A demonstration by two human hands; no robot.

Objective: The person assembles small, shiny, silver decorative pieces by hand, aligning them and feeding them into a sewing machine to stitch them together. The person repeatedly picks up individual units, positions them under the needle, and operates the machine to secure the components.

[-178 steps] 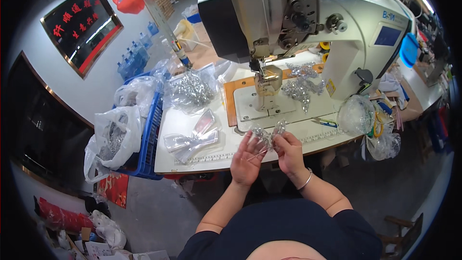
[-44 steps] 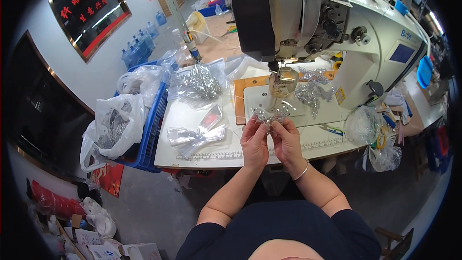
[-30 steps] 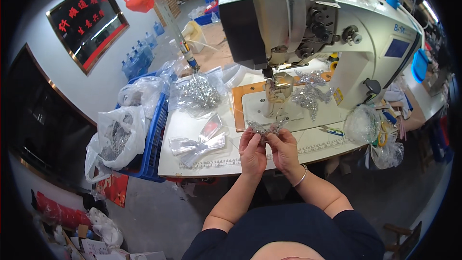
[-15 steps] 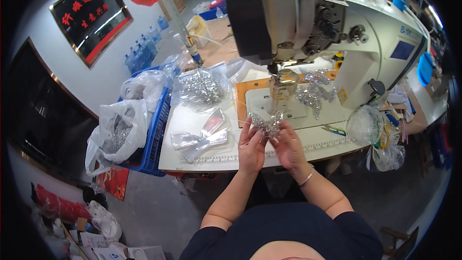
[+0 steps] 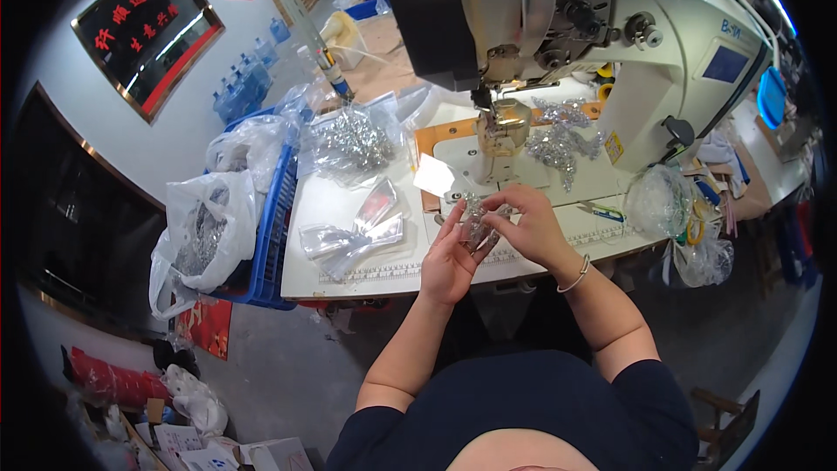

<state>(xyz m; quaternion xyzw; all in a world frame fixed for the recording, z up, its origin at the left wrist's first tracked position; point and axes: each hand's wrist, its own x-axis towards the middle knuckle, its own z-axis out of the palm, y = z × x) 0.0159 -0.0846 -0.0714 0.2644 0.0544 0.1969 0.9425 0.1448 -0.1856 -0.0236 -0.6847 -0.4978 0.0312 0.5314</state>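
Note:
Just in front of the sewing machine (image 5: 558, 0), my left hand (image 5: 450, 263) and my right hand (image 5: 534, 225) are closed round a glittery silver bow-like piece (image 5: 472, 220). My fingers cover much of it. A flat, shiny white piece (image 5: 436, 176) shows beyond my left fingertips; whether it joins the held piece I cannot tell. On the table left of my hands lies a shiny clear-silver bow (image 5: 356, 240). More glittery silver pieces (image 5: 558, 146) rest under the machine arm, right of the needle area. A clear bag of silver glittery pieces (image 5: 356, 141) sits further left.
A blue crate (image 5: 272, 218) holding white plastic bags (image 5: 209, 231) stands against the table's left end. Thread snips (image 5: 603, 211) lie on the right, near a ruler strip (image 5: 370, 272) along the front edge. A clear plastic bag (image 5: 660, 202) bulges at the right end.
The glittery piece has turned between my hands, and my right hand now reaches over its top. The flat shiny white piece has come into sight. The whole view has shifted slightly.

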